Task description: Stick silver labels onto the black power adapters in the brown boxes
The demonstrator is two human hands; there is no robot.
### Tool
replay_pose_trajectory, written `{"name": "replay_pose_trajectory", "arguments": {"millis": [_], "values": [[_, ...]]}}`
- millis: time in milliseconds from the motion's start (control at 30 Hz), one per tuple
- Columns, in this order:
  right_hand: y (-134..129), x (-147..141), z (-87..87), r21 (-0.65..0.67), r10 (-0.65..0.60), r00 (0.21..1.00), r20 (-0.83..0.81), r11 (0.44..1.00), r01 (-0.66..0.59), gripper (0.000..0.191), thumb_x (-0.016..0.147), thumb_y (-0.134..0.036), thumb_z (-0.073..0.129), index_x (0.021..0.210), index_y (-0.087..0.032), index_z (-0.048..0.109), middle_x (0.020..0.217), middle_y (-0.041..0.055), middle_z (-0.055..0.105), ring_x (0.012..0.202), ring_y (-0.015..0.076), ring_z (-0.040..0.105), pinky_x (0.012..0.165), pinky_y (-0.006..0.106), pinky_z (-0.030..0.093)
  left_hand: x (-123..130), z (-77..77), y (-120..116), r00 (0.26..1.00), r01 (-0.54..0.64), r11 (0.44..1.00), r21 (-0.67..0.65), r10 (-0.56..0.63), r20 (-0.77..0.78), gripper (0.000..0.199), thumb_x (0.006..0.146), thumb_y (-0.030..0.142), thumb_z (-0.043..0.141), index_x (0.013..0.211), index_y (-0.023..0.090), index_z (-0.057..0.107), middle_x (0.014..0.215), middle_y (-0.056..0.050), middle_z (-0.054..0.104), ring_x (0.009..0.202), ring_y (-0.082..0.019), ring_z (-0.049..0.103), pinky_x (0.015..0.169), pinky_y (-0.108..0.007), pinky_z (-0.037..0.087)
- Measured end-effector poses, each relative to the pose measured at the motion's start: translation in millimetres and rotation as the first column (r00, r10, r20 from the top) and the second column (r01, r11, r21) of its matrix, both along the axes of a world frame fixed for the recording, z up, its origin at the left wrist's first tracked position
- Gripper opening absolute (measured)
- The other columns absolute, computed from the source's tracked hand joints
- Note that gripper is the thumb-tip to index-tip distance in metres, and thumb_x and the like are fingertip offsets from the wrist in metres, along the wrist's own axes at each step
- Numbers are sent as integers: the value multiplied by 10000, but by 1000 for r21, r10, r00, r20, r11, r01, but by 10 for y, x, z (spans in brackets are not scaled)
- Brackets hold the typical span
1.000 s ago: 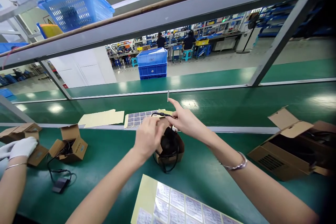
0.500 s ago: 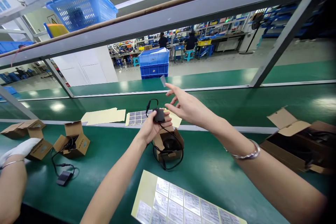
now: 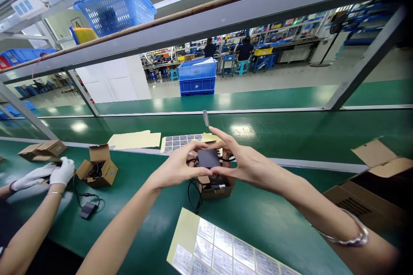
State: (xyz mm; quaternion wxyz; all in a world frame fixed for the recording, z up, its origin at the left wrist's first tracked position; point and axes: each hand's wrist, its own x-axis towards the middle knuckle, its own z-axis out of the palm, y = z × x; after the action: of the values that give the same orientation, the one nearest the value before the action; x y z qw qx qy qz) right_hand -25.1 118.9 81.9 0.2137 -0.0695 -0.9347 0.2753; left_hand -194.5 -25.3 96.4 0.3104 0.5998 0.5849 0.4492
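Observation:
A black power adapter [image 3: 208,158] is gripped between my left hand [image 3: 179,163] and my right hand [image 3: 237,157], above an open brown carton [image 3: 219,190]. Both thumbs press its near edge and the fingers curl round the far side. On my right index fingertip stands a small clear label [image 3: 205,118], stuck by one end. The adapter's black cable [image 3: 194,193] loops down beside the carton. In front of me lies a sheet of silvery printed labels [image 3: 222,245] on yellow backing.
At left, a co-worker's white-gloved hands [image 3: 61,172] handle a carton. Beside them stand an open carton [image 3: 102,172] and another adapter [image 3: 88,210]. A larger open box [image 3: 364,206] is at right. Behind lie yellow backing sheets [image 3: 135,139] and another label sheet [image 3: 180,141].
My right hand has come down from above and joined the left on the adapter. The adapter is now lower over the carton. The co-worker's second gloved hand has come into view.

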Motion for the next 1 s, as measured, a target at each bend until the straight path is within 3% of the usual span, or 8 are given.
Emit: {"name": "replay_pose_trajectory", "arguments": {"millis": [100,200,300,367,467,667,800,1000], "values": [[13,100,25,-62,-36,994,-100,998,30,901,863,-450,690,1579,-306,163,1200,79,682,916,229,687,838,391,569,-8,-33,-157,983,-73,996,55,81,-167,457,813,331,757,1234,224,616,982,-35,658,700,-117,548,602,-218,408],[62,293,186,-207,-253,888,-385,961,184,657,891,-449,649,1475,-322,377,1120,50,640,950,222,654,869,410,553,-100,23,-288,947,-230,969,94,245,-208,483,817,349,748,1243,194,582,705,47,552,515,-68,327,481,-199,243],[62,489,374,-374,-469,731,-495,875,309,382,880,-470,660,1239,-360,586,1007,29,589,842,216,599,770,413,546,-216,182,-383,918,-318,930,187,351,-186,487,825,384,740,1232,178,569,780,15,595,519,-58,276,470,-195,228],[17,559,440,-425,-530,695,-486,838,342,236,868,-482,679,1079,-383,641,979,30,586,811,226,570,739,409,529,-243,267,-411,910,-320,921,220,364,-199,481,819,397,749,1212,178,581,800,3,608,519,-57,270,461,-194,236],[-109,536,415,-443,-487,745,-456,850,284,179,838,-509,706,911,-352,658,904,35,613,784,232,588,678,378,539,-160,234,-398,903,-295,921,255,356,-241,481,782,398,791,1170,182,608,695,41,546,505,-61,261,438,-194,222],[-420,276,179,-526,-212,957,-195,847,80,294,887,-532,624,814,-248,641,729,16,622,617,160,596,516,257,518,166,-244,-347,926,-249,920,302,318,-204,503,746,394,823,1151,167,628,719,19,623,549,-92,514,482,-183,454],[-505,206,90,-536,-148,979,-140,843,50,311,908,-512,601,783,-228,626,708,8,606,613,146,586,542,247,509,255,-427,-384,944,-203,922,330,274,-183,559,735,415,837,1177,154,616,835,-30,713,703,-147,673,608,-206,586],[-527,220,87,-528,-141,984,-111,847,62,315,905,-505,603,755,-228,621,669,5,597,582,145,575,518,247,496,275,-471,-420,940,-195,923,330,272,-206,579,730,436,840,1187,159,619,875,-37,746,689,-151,704,618,-218,618]]}}
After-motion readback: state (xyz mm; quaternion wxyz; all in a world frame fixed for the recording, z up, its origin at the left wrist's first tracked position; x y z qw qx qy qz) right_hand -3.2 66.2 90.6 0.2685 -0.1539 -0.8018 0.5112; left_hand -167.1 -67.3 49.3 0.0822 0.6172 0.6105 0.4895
